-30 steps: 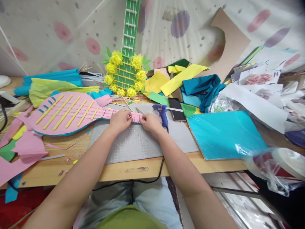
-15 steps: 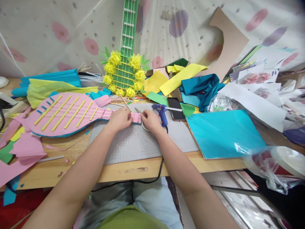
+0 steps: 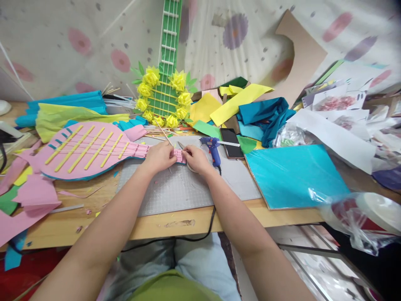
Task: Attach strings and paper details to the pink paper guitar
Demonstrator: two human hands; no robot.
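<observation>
A pink paper guitar with yellow strips lies flat on the wooden table, its neck reaching right over a grey cutting mat. My left hand is closed on the neck close to its end. My right hand pinches the pink tip of the neck from the right, fingers curled. The two hands almost touch. A blue glue gun lies just right of my right hand, and thin wooden sticks lie just beyond my left.
A green paper guitar with yellow flowers leans on the wall behind. A phone, a teal board, crumpled coloured paper, pink scraps and a plastic bag crowd the table. A black cable hangs off the front edge.
My right hand slid a little left along the neck's tip, toward my left hand. The guitar stayed put; the view shifted slightly.
</observation>
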